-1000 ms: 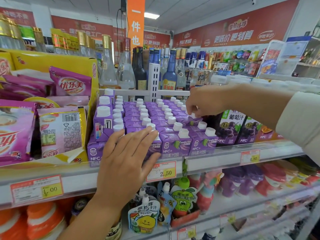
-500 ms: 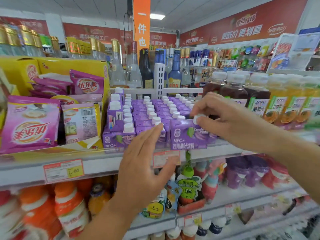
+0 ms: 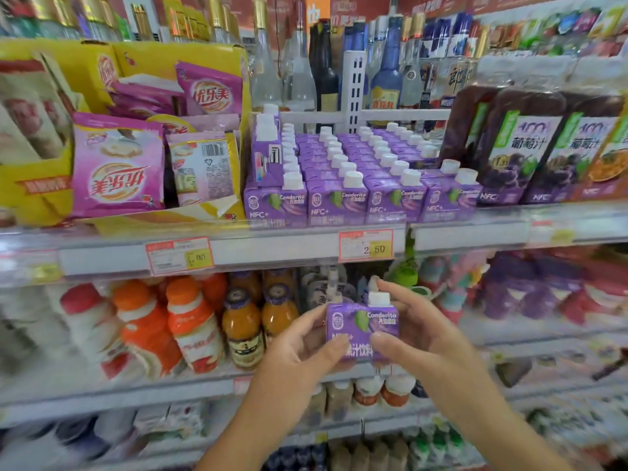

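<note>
A small purple juice carton with a white cap is held in front of the lower shelves, below the shelf edge. My left hand grips its left side, thumb on the front. My right hand grips its right side, thumb on the front and a finger up by the cap. Several rows of the same purple cartons stand on the upper shelf, above and behind the held one.
Pink snack packets in a yellow display box sit left of the cartons. Dark grape juice bottles stand to their right, glass bottles behind. Orange and white drink bottles fill the shelf below. A price tag reads 2.50.
My right hand has pulled one purple carton off the upper shelf and brought it down. My left hand left the front row and now holds the same carton.
</note>
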A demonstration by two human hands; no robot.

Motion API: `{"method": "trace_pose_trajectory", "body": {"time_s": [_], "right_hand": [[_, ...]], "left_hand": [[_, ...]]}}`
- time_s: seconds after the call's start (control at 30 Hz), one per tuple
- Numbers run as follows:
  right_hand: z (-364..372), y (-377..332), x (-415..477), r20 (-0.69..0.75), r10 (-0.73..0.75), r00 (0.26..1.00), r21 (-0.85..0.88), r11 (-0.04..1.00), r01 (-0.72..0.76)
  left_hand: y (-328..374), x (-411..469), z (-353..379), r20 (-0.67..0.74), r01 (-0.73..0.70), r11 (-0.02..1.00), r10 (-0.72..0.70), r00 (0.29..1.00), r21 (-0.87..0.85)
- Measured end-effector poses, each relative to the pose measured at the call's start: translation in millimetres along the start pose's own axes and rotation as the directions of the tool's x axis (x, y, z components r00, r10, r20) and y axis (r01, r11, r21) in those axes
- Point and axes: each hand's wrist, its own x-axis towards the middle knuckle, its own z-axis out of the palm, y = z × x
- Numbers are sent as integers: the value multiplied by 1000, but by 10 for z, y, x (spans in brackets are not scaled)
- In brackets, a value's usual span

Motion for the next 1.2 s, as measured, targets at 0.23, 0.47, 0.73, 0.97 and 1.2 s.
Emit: {"method": "trace_pose_trajectory", "body": {"time_s": [0.23, 0.47, 0.73, 0.97, 1.2], "right_hand": [[36, 106, -7, -114, 18, 993, 129, 992, -4], [172, 190, -20, -137, -52, 989, -81, 996, 41], [207, 52, -60, 9, -48, 999, 133, 990, 47], [119, 111, -22, -140, 24, 990, 50, 999, -17], [107, 99, 19, -235, 34, 972, 108, 994, -9]], "left_hand": [[-36, -11, -63, 12, 46, 994, -45, 999, -95], [-3, 3, 32, -56, -2, 986, -7, 998, -164], [49, 110, 10, 45, 18, 997, -21, 999, 76], [108, 103, -83, 112, 32, 999, -32, 993, 2], [65, 125, -122, 120, 52, 997, -46, 992, -50]]}}
